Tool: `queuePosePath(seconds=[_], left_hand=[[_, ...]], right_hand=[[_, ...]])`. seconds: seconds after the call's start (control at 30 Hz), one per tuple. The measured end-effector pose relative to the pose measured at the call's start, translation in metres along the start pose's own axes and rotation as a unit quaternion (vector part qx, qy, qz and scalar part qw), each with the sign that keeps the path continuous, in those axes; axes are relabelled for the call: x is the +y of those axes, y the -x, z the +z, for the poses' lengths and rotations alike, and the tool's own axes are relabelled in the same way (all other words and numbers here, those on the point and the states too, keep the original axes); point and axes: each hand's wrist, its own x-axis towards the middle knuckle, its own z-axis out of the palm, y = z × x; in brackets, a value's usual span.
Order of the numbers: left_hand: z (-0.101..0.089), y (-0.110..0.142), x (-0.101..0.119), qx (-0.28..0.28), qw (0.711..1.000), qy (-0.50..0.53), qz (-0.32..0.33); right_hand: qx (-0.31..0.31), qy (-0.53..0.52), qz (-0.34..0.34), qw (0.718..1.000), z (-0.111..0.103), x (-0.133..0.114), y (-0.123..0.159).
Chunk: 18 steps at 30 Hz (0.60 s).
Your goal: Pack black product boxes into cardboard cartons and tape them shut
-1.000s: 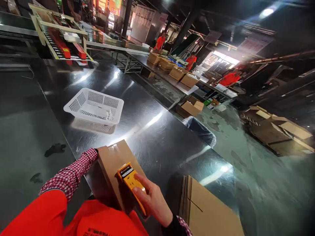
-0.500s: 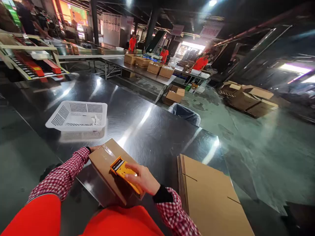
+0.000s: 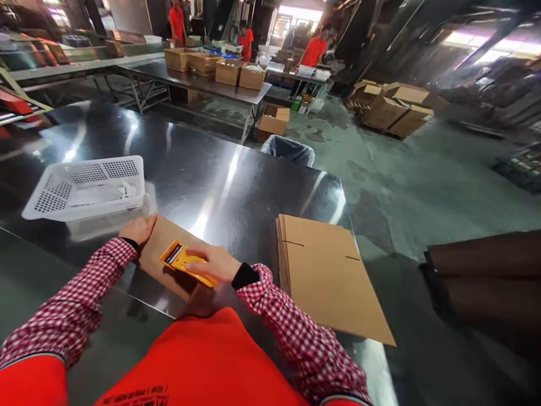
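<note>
I have the cardboard box (image 3: 164, 231) between the two hands, left of centre in the lower half of the frame, with the tape dispenser (image 3: 186, 263) over its top, under the right hand (image 3: 216, 264). The box is plain brown and sits slanted on the metal table (image 3: 203, 163); the dispenser is yellow with a dark and silvery front. I see the right hand closed around the dispenser, while the left hand (image 3: 137, 230) touches the box's left side, its grip too hidden to tell
</note>
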Motion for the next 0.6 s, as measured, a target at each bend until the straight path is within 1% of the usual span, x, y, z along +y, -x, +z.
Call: queuePosePath(seconds=[0.07,0.17,0.23,0.27,0.33,0.4,0.5,0.6], left_hand=[[-0.002,0.002,0.002,0.006,1.000,-0.010,-0.010],[-0.005,0.003,0.004,0.007,1.000,-0.019,-0.018],[-0.007,0.003,0.005,0.003,0.999,-0.025,-0.026],[-0.007,0.004,0.006,0.000,0.999,-0.028,-0.028],[-0.009,0.005,0.007,-0.005,0.999,-0.037,-0.030],[-0.010,0.006,0.009,-0.008,0.999,-0.046,-0.027],[-0.011,0.006,0.011,-0.007,0.998,-0.057,-0.027],[-0.008,0.006,0.011,-0.001,0.997,-0.062,-0.039]], right_hand=[[0.016,-0.032,-0.001,0.999,0.001,0.021,0.039],[0.041,-0.079,0.032,0.995,0.010,0.064,0.101],[0.049,-0.098,0.070,0.992,0.021,0.092,0.131],[0.051,-0.103,0.089,0.989,0.027,0.103,0.141],[0.048,-0.108,0.112,0.987,0.037,0.119,0.153],[0.044,-0.111,0.111,0.987,0.042,0.127,0.157],[0.039,-0.120,0.101,0.987,0.040,0.126,0.157],[0.031,-0.080,0.099,0.991,0.035,0.116,0.138]])
